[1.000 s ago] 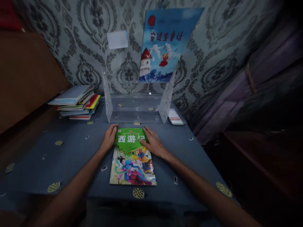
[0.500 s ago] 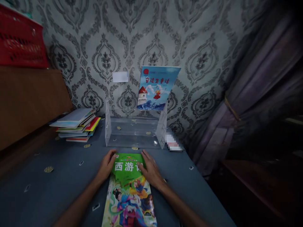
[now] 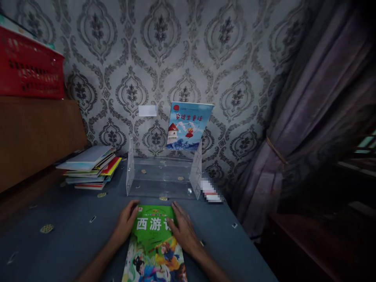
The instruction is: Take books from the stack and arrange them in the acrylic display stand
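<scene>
as left hand point(image 3: 125, 224) and right hand point(image 3: 183, 231) grip its sides, a green book point(image 3: 155, 250) lies low in the frame

the book is face up on the bench point(image 3: 229, 250), at the bottom centre, its lower end cut off by the frame. the left hand is closed on the upper left edge; the right hand holds the opposite edge, thumb over the last of the white characters. the undersides of the fingers are hidden. just beyond, mid-frame, is a clear stand point(image 3: 196, 176), with a blue book point(image 3: 189, 127) upright at its upper right. a pile of books point(image 3: 88, 172) sits at centre left, near a brown wooden panel point(image 3: 38, 141) with a red basket point(image 3: 32, 64) above it, upper left. a tied curtain point(image 3: 282, 129) hangs at the right.
</scene>
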Motion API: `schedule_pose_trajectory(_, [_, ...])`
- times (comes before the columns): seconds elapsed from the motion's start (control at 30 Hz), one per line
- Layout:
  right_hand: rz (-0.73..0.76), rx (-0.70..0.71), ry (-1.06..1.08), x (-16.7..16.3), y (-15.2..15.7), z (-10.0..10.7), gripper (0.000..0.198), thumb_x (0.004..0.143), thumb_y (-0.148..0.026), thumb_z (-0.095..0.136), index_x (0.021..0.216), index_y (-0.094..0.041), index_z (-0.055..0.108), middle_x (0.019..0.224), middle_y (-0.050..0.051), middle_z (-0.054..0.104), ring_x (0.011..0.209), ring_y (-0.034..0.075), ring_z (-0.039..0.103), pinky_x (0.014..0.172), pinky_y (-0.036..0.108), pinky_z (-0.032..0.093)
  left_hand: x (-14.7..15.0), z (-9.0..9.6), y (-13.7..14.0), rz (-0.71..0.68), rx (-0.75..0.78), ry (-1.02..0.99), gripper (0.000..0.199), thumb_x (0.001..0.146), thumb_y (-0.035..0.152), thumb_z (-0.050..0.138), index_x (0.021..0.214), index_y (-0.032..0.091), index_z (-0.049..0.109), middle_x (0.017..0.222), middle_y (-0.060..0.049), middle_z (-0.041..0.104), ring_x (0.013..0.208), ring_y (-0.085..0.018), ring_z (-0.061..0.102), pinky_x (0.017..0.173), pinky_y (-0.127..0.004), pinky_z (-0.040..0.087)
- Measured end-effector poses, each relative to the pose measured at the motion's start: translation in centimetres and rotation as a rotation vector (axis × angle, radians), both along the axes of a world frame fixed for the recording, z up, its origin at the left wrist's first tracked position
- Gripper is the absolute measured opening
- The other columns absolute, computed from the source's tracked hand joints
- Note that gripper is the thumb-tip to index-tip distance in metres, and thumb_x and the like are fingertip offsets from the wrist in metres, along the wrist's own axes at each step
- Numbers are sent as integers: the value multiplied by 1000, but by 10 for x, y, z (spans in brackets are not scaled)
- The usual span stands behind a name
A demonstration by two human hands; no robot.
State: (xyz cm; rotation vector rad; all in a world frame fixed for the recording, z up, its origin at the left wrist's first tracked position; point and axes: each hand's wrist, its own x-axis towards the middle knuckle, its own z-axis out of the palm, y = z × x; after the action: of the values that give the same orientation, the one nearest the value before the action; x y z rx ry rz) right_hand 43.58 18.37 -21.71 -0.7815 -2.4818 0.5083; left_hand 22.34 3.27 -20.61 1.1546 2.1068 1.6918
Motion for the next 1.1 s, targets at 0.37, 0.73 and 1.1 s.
schedule_pose_trajectory(0.37, [26,-44,2,-1,7,-6,57,97,-40,45,146,-12,53,155,18,49,145,31,47,119,54,41,-43,49,-20,276,41,374,34,95,41,40,101,20,66,99,-8,74,91,-23,69,80,-36,55])
schedule_pose_trajectory(0.73, [35,-84,-14,-1,7,-2,62,96,-45,44,146,-9,53,156,18,48,146,31,45,120,52,39,-143,137,-41,646,-187,675,34,90,31,44,111,15,66,117,-21,63,120,-39,52,105,-57,40])
schedule_pose_trajectory(1.1, [34,-94,-9,-1,6,-1,61,97,-45,45,147,-10,53,156,18,48,146,31,45,120,50,39,-193,164,-29,489,-900,755,61,97,55,38,139,14,53,143,-26,57,137,-42,48,108,-65,37])
